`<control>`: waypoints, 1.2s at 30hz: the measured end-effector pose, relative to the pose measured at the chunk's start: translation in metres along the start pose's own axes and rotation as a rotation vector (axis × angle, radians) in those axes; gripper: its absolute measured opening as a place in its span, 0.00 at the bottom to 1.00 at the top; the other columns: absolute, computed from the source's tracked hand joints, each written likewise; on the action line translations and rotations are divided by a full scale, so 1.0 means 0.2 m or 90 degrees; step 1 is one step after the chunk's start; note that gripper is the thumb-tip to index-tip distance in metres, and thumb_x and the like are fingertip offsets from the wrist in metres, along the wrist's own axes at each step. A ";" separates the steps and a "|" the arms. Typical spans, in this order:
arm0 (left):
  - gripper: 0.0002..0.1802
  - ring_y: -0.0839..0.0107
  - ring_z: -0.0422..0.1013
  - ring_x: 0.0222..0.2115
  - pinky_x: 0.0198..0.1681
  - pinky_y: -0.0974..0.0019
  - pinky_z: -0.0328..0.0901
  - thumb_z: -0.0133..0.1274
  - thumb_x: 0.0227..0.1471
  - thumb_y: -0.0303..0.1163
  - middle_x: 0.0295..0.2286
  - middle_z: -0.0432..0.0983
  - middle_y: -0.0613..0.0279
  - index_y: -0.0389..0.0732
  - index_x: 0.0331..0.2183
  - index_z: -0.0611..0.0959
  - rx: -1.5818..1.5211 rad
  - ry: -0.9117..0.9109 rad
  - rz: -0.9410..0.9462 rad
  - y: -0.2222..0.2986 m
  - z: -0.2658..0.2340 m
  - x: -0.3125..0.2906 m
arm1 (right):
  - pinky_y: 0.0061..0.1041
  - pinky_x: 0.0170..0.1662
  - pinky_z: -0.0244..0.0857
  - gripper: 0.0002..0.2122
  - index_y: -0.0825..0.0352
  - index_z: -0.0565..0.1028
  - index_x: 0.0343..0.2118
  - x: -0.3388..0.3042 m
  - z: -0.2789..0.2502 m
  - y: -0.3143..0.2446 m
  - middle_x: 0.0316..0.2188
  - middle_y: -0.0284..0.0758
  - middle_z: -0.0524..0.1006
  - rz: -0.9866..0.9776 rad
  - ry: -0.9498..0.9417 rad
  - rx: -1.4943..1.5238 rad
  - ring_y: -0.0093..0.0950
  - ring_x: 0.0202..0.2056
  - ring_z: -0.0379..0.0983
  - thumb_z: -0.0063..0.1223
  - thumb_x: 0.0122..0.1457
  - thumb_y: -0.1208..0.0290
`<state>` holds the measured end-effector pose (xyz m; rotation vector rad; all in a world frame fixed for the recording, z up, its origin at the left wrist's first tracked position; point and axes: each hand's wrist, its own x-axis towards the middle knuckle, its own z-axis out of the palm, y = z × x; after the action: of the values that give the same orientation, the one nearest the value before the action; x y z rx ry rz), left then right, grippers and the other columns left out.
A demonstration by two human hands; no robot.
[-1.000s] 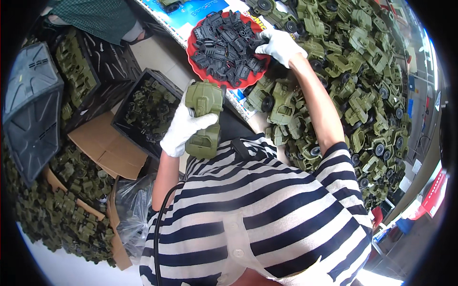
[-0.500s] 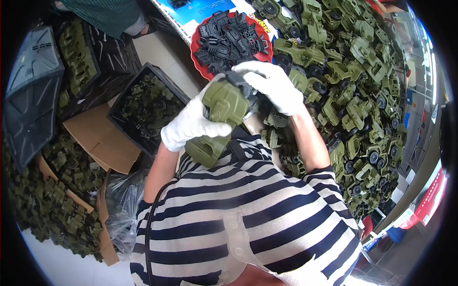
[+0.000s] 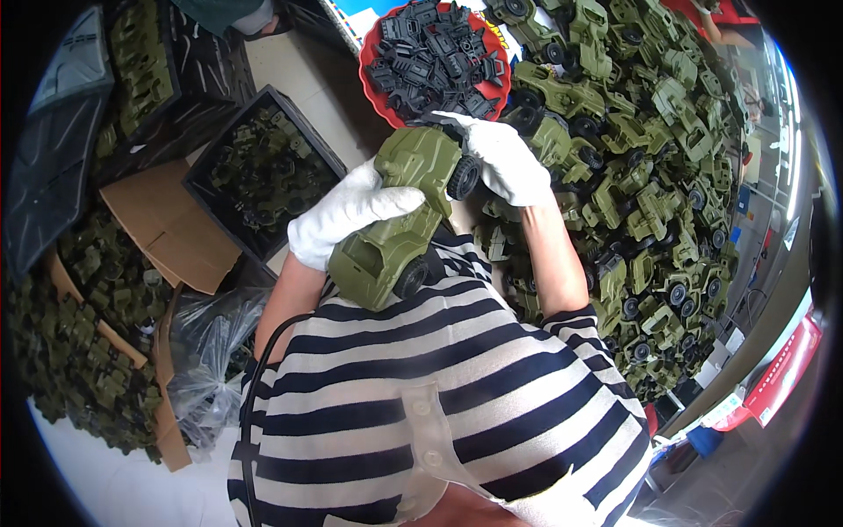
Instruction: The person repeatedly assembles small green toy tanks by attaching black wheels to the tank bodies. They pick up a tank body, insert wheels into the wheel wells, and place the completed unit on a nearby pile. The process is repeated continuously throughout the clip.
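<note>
Olive-green plastic toy truck (image 3: 395, 220): white-gloved left hand (image 3: 347, 215) clasps body; white-gloved right hand (image 3: 500, 158) closed over its far end. Best kept steady while fitting.

Pale tiled floor (image 3: 105, 474), daylight

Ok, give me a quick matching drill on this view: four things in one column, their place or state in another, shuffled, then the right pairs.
Things:
1. green toy truck
2. red tray
3. black crate
4. clear plastic bag

Places or states:
A. on the floor beside the cardboard, crumpled
B. held in both gloved hands
C. full of small black parts
D. holds green parts, left of the left hand

The right hand is at the truck's wheel end.

Pairs: 1-B, 2-C, 3-D, 4-A
</note>
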<state>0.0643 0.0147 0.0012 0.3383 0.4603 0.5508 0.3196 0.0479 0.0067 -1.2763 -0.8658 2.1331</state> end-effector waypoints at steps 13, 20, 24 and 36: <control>0.50 0.69 0.68 0.52 0.58 0.65 0.61 0.71 0.42 0.32 0.52 0.70 0.59 0.38 0.62 0.61 0.133 0.072 0.177 -0.17 0.00 0.09 | 0.28 0.58 0.60 0.21 0.70 0.74 0.53 0.04 0.01 0.04 0.50 0.36 0.76 -0.229 -0.034 -0.205 0.26 0.51 0.70 0.50 0.64 0.59; 0.71 0.63 0.56 0.61 0.66 0.57 0.49 0.75 0.25 0.60 0.61 0.58 0.55 0.38 0.64 0.58 0.211 0.032 0.432 -0.29 -0.09 0.16 | 0.30 0.58 0.61 0.18 0.70 0.75 0.50 0.04 0.05 0.15 0.50 0.40 0.76 -0.293 -0.002 -0.233 0.29 0.53 0.70 0.51 0.63 0.64; 0.64 0.65 0.60 0.59 0.64 0.60 0.53 0.77 0.26 0.53 0.60 0.61 0.57 0.38 0.61 0.64 0.125 0.068 0.429 -0.25 -0.10 0.12 | 0.31 0.59 0.60 0.26 0.69 0.70 0.55 -0.04 0.20 0.12 0.51 0.42 0.74 -0.349 0.111 -0.465 0.33 0.54 0.69 0.58 0.57 0.59; 0.35 0.67 0.70 0.47 0.52 0.65 0.64 0.64 0.48 0.50 0.46 0.71 0.58 0.36 0.50 0.74 0.347 0.244 0.545 -0.26 -0.11 0.05 | 0.34 0.47 0.66 0.23 0.72 0.70 0.49 0.04 0.41 0.32 0.41 0.44 0.73 -0.512 0.213 -0.417 0.38 0.42 0.72 0.57 0.48 0.68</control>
<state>0.0827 -0.0178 -0.0427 0.9810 0.8409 1.3407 0.2365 -0.0117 -0.0160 -1.2103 -1.6442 1.0031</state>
